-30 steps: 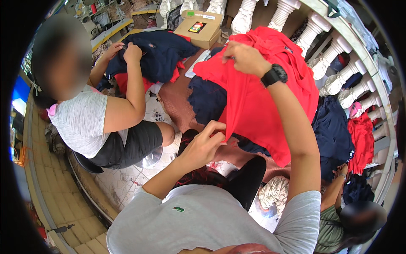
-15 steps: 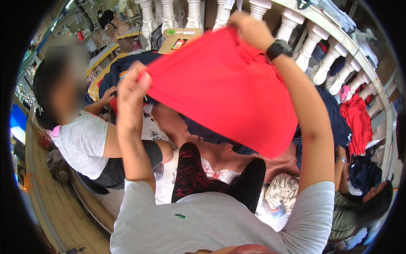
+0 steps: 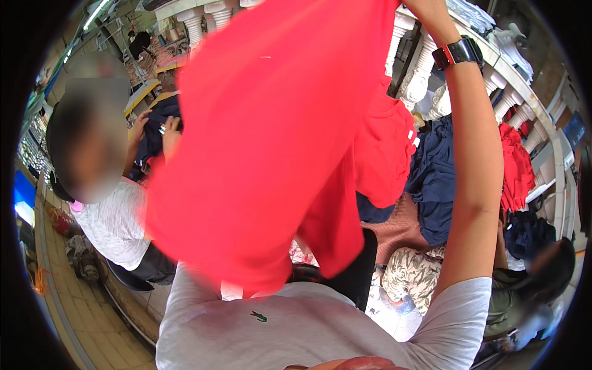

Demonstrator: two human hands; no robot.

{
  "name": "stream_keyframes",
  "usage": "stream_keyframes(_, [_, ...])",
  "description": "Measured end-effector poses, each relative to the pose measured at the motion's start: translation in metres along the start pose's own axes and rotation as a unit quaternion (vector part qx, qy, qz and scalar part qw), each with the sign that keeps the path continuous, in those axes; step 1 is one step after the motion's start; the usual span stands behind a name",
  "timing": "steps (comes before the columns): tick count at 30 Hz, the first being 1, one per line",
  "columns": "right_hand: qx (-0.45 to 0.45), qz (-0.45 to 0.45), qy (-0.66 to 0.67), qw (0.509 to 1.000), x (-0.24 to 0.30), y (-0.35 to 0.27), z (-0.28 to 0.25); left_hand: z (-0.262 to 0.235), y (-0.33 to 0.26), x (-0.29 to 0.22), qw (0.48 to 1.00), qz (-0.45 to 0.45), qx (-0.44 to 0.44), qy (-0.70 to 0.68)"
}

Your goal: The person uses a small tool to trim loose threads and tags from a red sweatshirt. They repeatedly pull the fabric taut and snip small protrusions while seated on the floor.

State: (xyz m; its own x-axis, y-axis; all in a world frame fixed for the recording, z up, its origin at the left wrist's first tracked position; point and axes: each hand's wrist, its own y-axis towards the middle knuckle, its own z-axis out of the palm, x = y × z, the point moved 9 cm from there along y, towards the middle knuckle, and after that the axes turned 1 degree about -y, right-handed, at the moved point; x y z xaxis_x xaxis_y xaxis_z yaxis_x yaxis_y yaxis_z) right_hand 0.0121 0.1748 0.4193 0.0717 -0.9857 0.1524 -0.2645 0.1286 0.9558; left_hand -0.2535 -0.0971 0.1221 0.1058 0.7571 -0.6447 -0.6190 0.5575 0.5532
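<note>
A large red garment (image 3: 265, 135), blurred at its edges by motion, hangs in front of me from the top of the head view down to my lap. My right hand (image 3: 428, 8), raised at the top edge with a black watch on the wrist, grips its upper corner; the fingertips are partly cut off. My left hand and forearm do not show, with the garment spread over that side. Behind it to the right lies another red garment (image 3: 385, 148), beside a heap of navy garments (image 3: 435, 179).
A person in a grey shirt (image 3: 114, 219) sits close on my left, hands on dark cloth (image 3: 161, 117). Another person in green (image 3: 502, 308) is at the right edge. White balusters (image 3: 419, 74) line the far side, with red clothing (image 3: 517, 166) hanging near them.
The red garment has gone from stretched between both raised hands to hanging lower and nearer, hiding my left arm. My right hand has moved up and right. Red cloth behind it has come into view.
</note>
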Motion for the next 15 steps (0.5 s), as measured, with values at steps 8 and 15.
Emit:
stream_keyframes(8, [0.043, 0.364, 0.196, 0.910, -0.137, -0.049, 0.003, 0.038, 0.001, -0.101, 0.961, 0.063, 0.190, -0.192])
stream_keyframes(15, [0.156, 0.350, 0.382, 0.841, -0.145, -0.104, -0.006, -0.016, 0.047, -0.014, 0.990, -0.133, 0.024, -0.029])
